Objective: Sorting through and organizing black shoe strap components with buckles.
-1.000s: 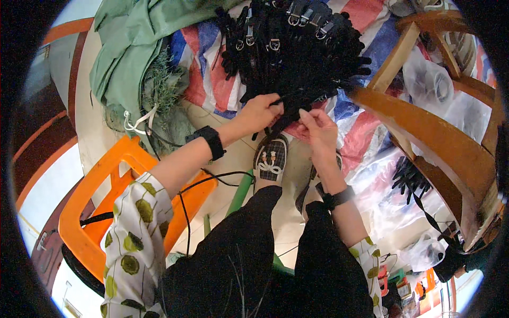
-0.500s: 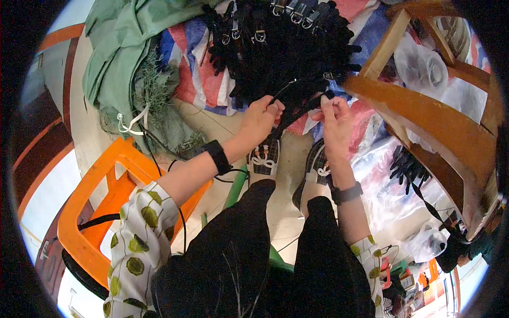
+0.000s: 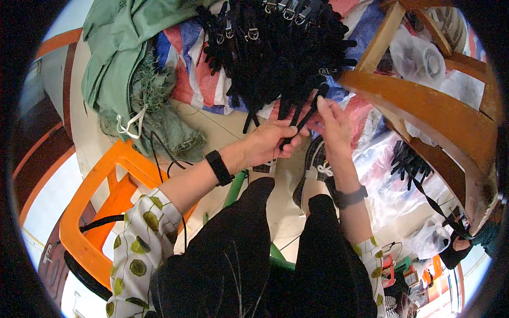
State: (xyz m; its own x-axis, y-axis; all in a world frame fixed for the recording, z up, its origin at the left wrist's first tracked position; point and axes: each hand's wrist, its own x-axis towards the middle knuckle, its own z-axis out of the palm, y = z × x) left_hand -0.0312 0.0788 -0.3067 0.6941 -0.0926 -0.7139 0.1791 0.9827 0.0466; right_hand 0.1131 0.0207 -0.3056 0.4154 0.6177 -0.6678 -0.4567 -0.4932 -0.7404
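A large heap of black straps [image 3: 275, 63], several with silver metal buckles [image 3: 253, 34], lies in front of me on a striped woven sheet. Just below the heap, one narrow black strap [image 3: 306, 119] slants between my hands. My left hand [image 3: 268, 142] pinches its lower end with thumb and fingers. Higher up, the thumb and fingers of my right hand [image 3: 334, 123] close on the same strap near its top end. Other dark strap ends hang from the heap close to my left fingers. Whether they touch them is hard to tell.
A wooden frame [image 3: 424, 108] stands close at the right, with clear plastic [image 3: 419, 61] behind it. At the left are an orange plastic stool [image 3: 87, 206] and a green tarp [image 3: 114, 58]. My shoes [image 3: 314, 164] are below my hands.
My left hand has moved down and slightly right and now grips the strap's lower end. My right hand stays near its upper part. The strap is drawn straighter between them.
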